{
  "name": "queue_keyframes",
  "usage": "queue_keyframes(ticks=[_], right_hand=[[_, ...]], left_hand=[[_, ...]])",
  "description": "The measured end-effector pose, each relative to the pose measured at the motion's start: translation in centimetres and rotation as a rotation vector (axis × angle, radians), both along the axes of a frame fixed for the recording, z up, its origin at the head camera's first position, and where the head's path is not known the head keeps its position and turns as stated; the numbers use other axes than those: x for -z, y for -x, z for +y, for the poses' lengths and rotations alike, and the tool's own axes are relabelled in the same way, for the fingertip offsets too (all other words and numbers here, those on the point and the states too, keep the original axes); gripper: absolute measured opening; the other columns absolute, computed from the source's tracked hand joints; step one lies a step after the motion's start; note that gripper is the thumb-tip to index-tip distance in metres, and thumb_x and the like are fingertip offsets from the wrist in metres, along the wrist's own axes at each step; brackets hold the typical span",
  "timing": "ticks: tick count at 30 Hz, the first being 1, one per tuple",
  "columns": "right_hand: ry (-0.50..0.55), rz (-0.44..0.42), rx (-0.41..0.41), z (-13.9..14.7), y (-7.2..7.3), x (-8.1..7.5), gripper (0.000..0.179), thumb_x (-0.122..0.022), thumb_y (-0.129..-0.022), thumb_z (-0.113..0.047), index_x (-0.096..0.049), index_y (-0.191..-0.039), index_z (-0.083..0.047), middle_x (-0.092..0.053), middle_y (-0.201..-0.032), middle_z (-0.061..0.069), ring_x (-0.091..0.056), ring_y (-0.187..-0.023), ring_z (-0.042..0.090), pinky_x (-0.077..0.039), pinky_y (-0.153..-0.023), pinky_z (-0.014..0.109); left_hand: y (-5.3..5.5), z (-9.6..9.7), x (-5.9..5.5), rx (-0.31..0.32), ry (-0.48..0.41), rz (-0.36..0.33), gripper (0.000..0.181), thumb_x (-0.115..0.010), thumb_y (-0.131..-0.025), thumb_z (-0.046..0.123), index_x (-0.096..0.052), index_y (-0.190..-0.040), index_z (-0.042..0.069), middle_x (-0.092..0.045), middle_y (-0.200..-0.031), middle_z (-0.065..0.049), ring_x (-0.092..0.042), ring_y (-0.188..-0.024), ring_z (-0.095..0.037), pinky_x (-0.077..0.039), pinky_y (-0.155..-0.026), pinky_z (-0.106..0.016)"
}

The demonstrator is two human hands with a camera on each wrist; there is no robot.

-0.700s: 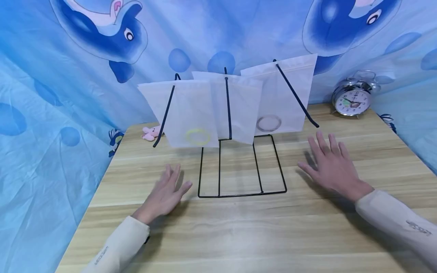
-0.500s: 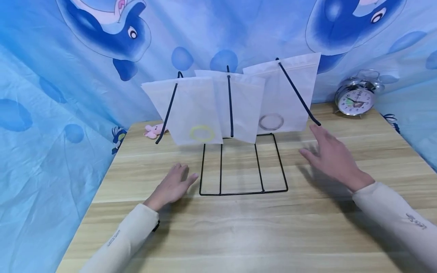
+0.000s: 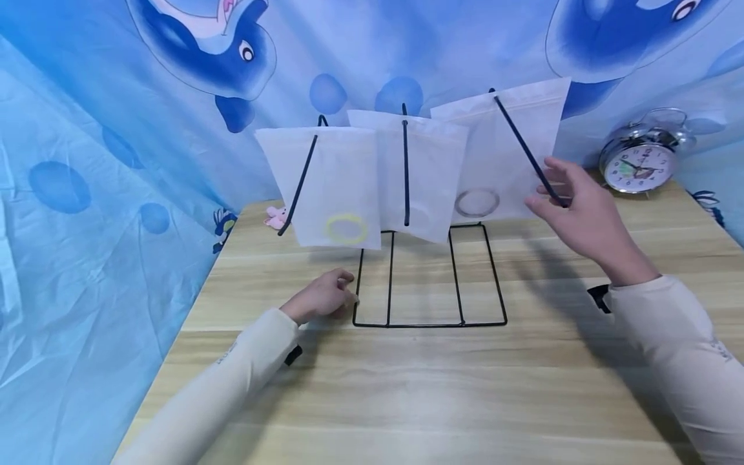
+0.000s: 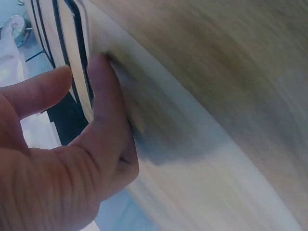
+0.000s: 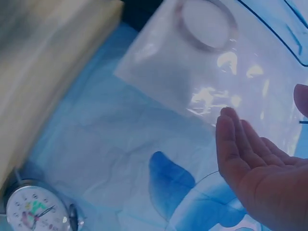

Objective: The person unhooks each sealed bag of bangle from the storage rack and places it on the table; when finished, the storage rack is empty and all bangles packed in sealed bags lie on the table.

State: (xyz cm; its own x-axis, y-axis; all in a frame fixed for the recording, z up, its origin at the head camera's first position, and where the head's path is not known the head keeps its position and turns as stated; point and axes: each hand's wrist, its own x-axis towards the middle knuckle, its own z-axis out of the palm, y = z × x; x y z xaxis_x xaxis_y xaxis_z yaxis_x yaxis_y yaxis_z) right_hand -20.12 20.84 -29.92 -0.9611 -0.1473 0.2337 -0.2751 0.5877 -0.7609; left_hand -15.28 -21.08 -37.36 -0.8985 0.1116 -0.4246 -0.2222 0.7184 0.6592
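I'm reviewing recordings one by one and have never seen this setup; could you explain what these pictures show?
There is no robot: each grip is a person's bare hand. The wide view comes from a head camera looking forward and down; the two close views come from wrist cameras. On the wood-grained table stands a black wire rack, with three whitish bags hanging from its hooks. A yellow ring shows in one, a grey ring in another. Toward the back are a pink toy and an alarm clock. The left hand is at the rack base's left edge; whether it pinches the wire is unclear. The right hand is at the rightmost hook, with no firm hold visible.
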Motion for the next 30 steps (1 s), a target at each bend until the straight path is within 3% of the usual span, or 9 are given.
queue_keyframes(ticks=[4, 13, 17, 21, 25, 30], right_hand=[[0.037, 0.043, -0.007, 0.0, -0.1, -1.2, 0.068, -0.062, -0.101, -0.034, -0.03, -0.159, -0.017, -0.044, -0.151, 0.018, -0.048, -0.13, 0.042, -0.04, -0.105, 0.058], [0.042, 0.103, -0.1, -1.3, 0.3, -4.7, 0.061, -0.066, -0.099, -0.028, -0.041, -0.153, -0.016, -0.052, -0.146, 0.013, -0.054, -0.126, 0.034, -0.046, -0.104, 0.039], [0.035, 0.185, -0.116, -1.7, 0.6, -6.0, 0.058, -0.066, -0.099, -0.023, -0.043, -0.152, -0.014, -0.054, -0.143, 0.013, -0.055, -0.125, 0.035, -0.046, -0.104, 0.041], [0.064, 0.232, -0.018, -1.3, 1.1, -6.5, 0.052, -0.063, -0.1, -0.021, -0.046, -0.149, -0.016, -0.056, -0.141, 0.01, -0.057, -0.122, 0.024, -0.047, -0.104, 0.034], [0.17, 0.229, 0.115, 0.0, 2.0, -6.5, 0.044, -0.064, -0.1, -0.021, -0.054, -0.142, -0.016, -0.061, -0.134, 0.005, -0.057, -0.112, 0.011, -0.046, -0.098, 0.024], [0.242, 0.218, 0.208, 1.1, 3.2, -6.9, 0.043, -0.065, -0.099, -0.024, -0.055, -0.14, -0.02, -0.057, -0.137, 0.0, -0.054, -0.115, 0.01, -0.045, -0.098, 0.024]], left_hand=[[0.6, 0.9, 0.0, -0.034, -0.1, -0.046, 0.054, -0.065, -0.093, -0.003, -0.042, -0.141, -0.005, -0.056, -0.096, -0.011, -0.06, -0.077, -0.02, -0.057, -0.07, -0.031], [1.0, 1.9, -0.2, -0.131, -0.11, -0.096, 0.052, -0.064, -0.088, -0.014, -0.042, -0.134, -0.004, -0.049, -0.103, -0.013, -0.058, -0.077, -0.023, -0.06, -0.068, -0.034], [1.1, 2.0, 0.0, -0.146, -0.127, -0.105, 0.058, -0.064, -0.086, -0.016, -0.04, -0.137, -0.001, -0.047, -0.103, -0.013, -0.055, -0.08, -0.023, -0.06, -0.066, -0.034], [0.9, 1.9, 0.3, -0.152, -0.156, -0.118, 0.064, -0.064, -0.084, -0.018, -0.039, -0.139, 0.001, -0.046, -0.101, -0.012, -0.054, -0.081, -0.024, -0.06, -0.066, -0.035], [0.8, 1.9, 0.4, -0.147, -0.162, -0.132, 0.065, -0.065, -0.084, -0.018, -0.037, -0.14, 0.003, -0.045, -0.103, -0.013, -0.054, -0.082, -0.024, -0.06, -0.067, -0.035], [0.8, 1.9, 0.2, -0.139, -0.159, -0.133, 0.066, -0.065, -0.085, -0.017, -0.036, -0.141, 0.003, -0.044, -0.105, -0.014, -0.054, -0.084, -0.025, -0.06, -0.068, -0.034]])
